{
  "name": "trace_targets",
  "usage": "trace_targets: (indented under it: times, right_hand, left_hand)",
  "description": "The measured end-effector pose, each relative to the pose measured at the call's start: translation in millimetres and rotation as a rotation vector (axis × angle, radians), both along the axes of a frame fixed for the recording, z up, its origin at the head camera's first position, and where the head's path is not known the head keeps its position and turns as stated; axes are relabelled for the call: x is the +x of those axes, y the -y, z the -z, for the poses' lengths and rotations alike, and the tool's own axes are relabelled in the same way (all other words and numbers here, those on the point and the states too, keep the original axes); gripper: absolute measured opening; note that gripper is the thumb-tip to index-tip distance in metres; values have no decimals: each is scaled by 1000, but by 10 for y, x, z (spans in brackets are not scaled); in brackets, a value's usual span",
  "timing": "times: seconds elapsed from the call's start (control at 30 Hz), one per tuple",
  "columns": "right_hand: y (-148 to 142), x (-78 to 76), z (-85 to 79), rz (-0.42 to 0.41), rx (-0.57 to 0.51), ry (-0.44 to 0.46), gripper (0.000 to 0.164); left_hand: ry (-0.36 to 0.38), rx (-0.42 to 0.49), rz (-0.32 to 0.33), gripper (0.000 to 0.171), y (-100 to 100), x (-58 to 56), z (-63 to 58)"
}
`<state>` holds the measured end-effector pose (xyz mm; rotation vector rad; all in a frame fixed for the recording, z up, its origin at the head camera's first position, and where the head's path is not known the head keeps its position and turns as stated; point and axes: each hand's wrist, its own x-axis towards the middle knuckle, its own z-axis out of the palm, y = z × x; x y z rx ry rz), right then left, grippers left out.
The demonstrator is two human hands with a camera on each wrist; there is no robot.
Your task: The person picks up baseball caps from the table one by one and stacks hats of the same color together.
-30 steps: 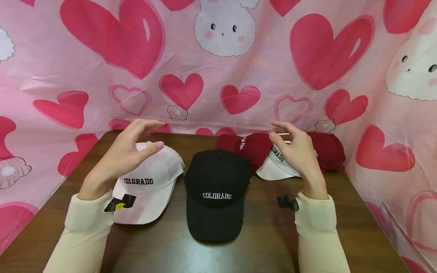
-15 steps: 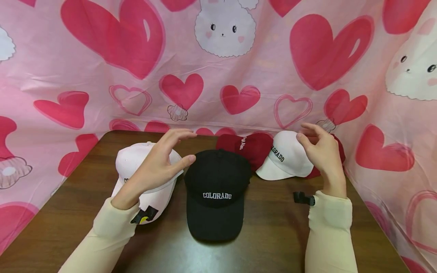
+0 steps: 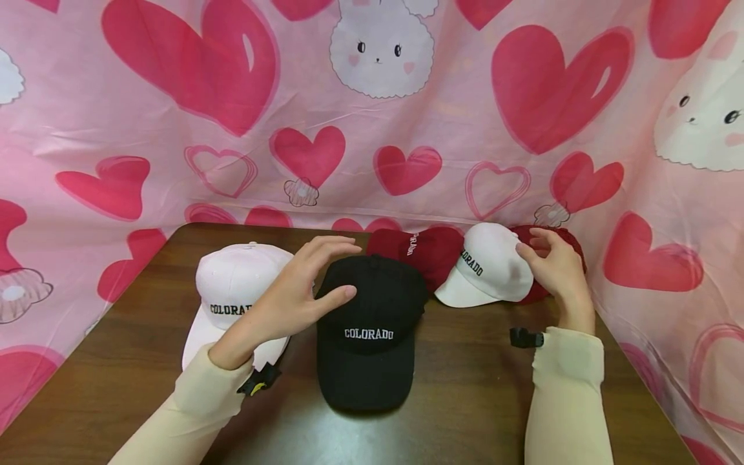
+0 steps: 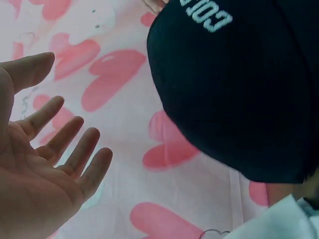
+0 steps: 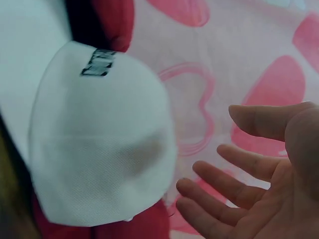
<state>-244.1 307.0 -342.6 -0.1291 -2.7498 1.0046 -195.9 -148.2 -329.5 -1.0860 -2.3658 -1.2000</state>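
Note:
A black baseball cap (image 3: 372, 361) lettered COLORADO sits mid-table with its brim toward me. My left hand (image 3: 296, 297) hovers at its left side, fingers spread and thumb apart, overlapping the crown in the head view; the left wrist view has the hand (image 4: 55, 164) beside the cap with nothing in it. At the back right, a white COLORADO cap (image 3: 496, 265) lies on red caps. Just right of its crown, my right hand (image 3: 555, 265) is held with loosely bent fingers and nothing in the grasp. The right wrist view has that white cap (image 5: 104, 139) beside the spread fingers (image 5: 214, 199).
Another white cap (image 3: 232, 278) stands on the left of the brown wooden table (image 3: 465, 400), partly behind my left hand. One red cap (image 3: 427, 252) lies behind the black cap, and more red fabric (image 3: 572, 242) shows behind my right hand. A pink heart-patterned curtain (image 3: 453, 116) encloses the table.
My left hand has moved right, from over the left white cap to the black cap. My right hand has moved right, from in front of the back white cap to its right side. The caps stay put.

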Motion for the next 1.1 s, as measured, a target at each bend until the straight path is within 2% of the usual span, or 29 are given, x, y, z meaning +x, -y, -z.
trace_targets:
  times: [0.13,0.3,0.57,0.73,1.1]
  right_hand:
    - [-78,-51,110,21,-45,106,76]
    - [-122,-104,217,56,-192,245,85]
    - [-153,-183,316,-10,-361,417,98]
    - [-146,-204,354,-42,-421,418,98]
    - [-116,-236,404,-49,-532,287,87]
  left_hand:
    - [4,-33,4,58,-62,15,43]
    - [2,-54,11,59,-99,25,73]
    - [-12,-69,34,56,-149,4,118]
    - [-6,-78,33,56,-158,5,140]
    - [10,-65,37,56,-156,-16,163]
